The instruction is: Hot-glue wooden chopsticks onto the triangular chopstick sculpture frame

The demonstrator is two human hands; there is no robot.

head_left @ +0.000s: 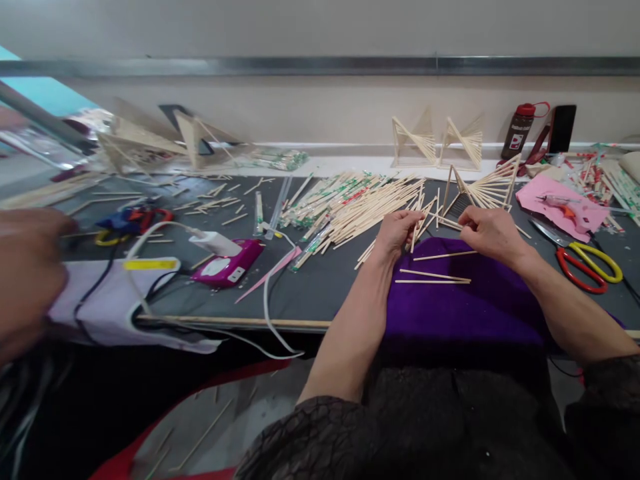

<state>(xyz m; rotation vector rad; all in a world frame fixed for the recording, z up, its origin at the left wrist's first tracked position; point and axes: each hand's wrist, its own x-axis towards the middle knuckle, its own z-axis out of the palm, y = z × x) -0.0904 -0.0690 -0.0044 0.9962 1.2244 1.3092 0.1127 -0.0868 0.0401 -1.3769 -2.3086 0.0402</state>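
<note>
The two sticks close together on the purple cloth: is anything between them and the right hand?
Yes: a single stick lies on the purple cloth between the right hand and the two sticks. It would probably hinder little; nothing else visible is in the way.

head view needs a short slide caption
Left hand and right hand hold thin pale sticks by a purple cloth, with scissors lying to the right.
</note>
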